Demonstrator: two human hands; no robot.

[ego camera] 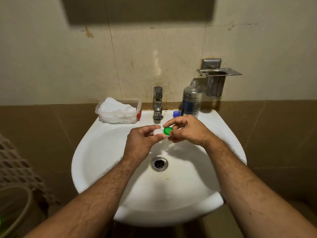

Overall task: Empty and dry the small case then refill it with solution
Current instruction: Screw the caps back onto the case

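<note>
Forearms reaching over sink [89, 152]; left hand [142, 140] fingers gripping lens case [158, 131], right hand [187, 130] fingers pinching green cap [168, 131]. Solution bottle [191, 100] standing uncapped; stage unclear, looking late.

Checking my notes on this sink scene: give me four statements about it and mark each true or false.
1. The clear plastic solution bottle stands uncapped. True.
2. The right hand grips the green round cap. True.
3. The small blue cap lies in the basin by the drain. False: it sits on the white ceramic sink rim beside the bottle.
4. The left hand holds a tissue. False: it holds the case's white round cap end.
</note>
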